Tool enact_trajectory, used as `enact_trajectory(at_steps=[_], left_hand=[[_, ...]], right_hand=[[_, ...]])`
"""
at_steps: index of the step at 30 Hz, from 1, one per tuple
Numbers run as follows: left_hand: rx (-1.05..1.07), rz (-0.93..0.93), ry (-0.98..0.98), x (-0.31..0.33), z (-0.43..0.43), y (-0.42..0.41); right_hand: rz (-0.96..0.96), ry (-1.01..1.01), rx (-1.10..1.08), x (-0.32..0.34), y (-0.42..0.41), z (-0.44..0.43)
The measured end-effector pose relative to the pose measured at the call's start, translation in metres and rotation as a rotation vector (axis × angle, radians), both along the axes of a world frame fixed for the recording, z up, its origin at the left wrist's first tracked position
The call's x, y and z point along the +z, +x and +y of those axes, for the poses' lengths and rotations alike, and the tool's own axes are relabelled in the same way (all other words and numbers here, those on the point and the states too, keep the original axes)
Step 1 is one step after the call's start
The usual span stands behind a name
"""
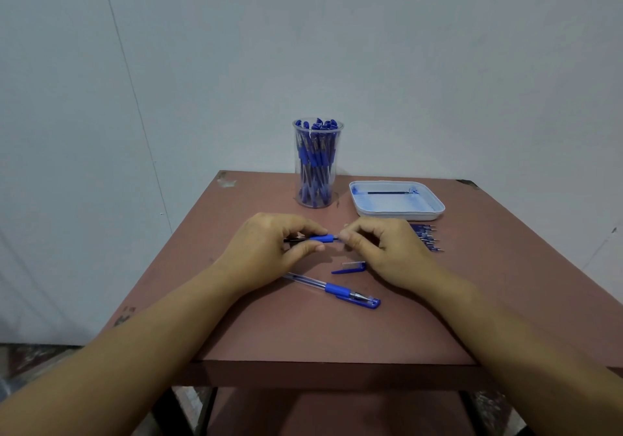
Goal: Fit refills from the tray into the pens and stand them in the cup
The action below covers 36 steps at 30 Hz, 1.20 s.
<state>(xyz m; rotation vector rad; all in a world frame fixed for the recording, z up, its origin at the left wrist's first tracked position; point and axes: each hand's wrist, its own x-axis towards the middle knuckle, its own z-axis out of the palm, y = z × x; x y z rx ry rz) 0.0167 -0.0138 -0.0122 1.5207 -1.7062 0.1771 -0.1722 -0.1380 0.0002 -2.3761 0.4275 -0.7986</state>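
Left grip [269, 250] clasps a pen [322, 238] by its clear barrel, thumb below and fingers curled over the top, and holds it level, just above the bench and across the view. Right grip [384, 250] meets it from the other side. Its thumb and forefinger pinch the pen's front end just past the blue rubber sleeve, and what lies between the fingertips is hidden. Both forearms reach in from the near edge.

Behind everything rises a plain pale wall [337, 48]. The reddish-brown bench [303, 334] carries all the rest.

A tall clear cup [332, 179] stands upright near the far edge, packed with blue pens [315, 159], caps upward. Just to its right lies a shallow white tray [397, 213] holding one dark refill [387, 193], which lies lengthwise along the far side.

Nearer the person, below the two grips, a capped pen [333, 289] lies slantwise on the bench, cap toward the right. Beyond the right grip, close in front of the tray, is a row of thin blue-and-clear pieces [426, 236] with metal points. The right grip partly covers them, and they are too small to tell apart.

A loose blue cap [349, 268] rests on the bench between the held pen and the capped one.
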Motion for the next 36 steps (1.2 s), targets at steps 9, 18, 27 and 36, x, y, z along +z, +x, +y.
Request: enact_trajectory(at_steps=[9,18,27,36], left_hand=[[0.070,0.029,0.037,-0.001,0.000,0.003],[0.106,0.001,0.035,0.000,0.001,0.006],[0.106,0.007,0.061,0.001,0.001,0.006],[0.097,-0.005,0.070,0.001,-0.001,0.005]], right_hand=[[-0.102,-0.093,-0.034,-0.001,0.001,-0.007],[0.347,-0.199,0.007,0.002,0.003,-0.015],[0.093,-0.065,-0.070,0.013,-0.009,-0.010],[0.077,-0.073,-0.055,0.009,-0.002,-0.009]])
